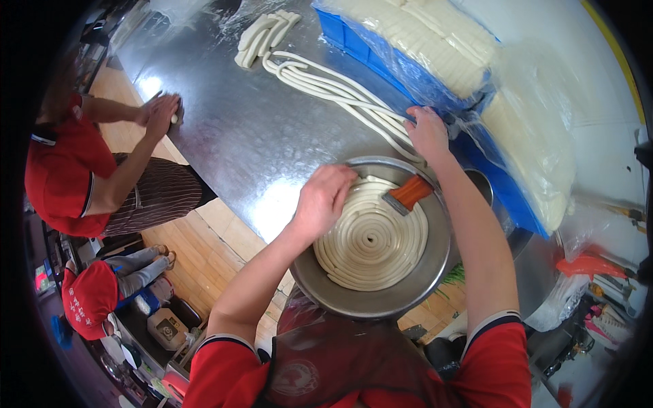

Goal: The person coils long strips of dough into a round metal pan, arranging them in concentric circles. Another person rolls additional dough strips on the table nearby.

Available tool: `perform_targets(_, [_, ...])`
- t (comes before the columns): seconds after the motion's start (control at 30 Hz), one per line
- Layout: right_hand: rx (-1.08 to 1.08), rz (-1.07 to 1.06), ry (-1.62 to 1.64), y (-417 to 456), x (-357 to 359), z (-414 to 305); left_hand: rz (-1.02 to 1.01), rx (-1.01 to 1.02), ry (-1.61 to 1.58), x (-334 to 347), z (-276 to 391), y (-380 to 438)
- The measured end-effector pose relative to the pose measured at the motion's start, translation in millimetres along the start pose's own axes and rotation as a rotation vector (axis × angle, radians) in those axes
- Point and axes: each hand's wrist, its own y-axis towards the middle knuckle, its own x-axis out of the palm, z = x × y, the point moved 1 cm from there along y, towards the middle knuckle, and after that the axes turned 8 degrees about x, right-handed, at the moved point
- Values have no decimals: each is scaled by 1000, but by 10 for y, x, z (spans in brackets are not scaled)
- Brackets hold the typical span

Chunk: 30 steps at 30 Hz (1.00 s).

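A round steel basin (440, 255) stands close before me at the table's edge. Inside it a long dough rope lies in a flat spiral coil (371, 250) with a glossy surface. A brush (408, 194) with a wide orange-brown handle rests at the far right inside, bristles on the coil. My left hand (326, 199) curls over the far left rim, fingertips at the outer coil; blur hides whether it pinches dough. Beyond the basin, my right hand (428, 130) touches the near end of several loose dough ropes (336, 92); its grip is partly hidden.
Blue crates (357, 46) lined with plastic film hold dough slabs (433, 41) along the right. Thicker dough strips (265, 35) lie far back on the steel table (219, 117). At left, a co-worker's hands (162, 112) press a dough piece. Another person (92, 298) is farther off.
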Motion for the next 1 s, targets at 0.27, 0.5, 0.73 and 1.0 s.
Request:
perform_targets(0.27, [127,-181,92,230,27,-97,216,-199,131,-393,-703,53])
perform_targets(0.5, [227,-969,900,-196,-1670,-1532,391,23,254,-219,-642,767])
perform_targets(0.73, [328,-486,1554,-1104,-3031,-965,-61,-262,-339,-625,-625,267])
perform_targets(1.0, [532,58,1962,-2852,-3382,232,-347,-324,-364,-879,253,-618])
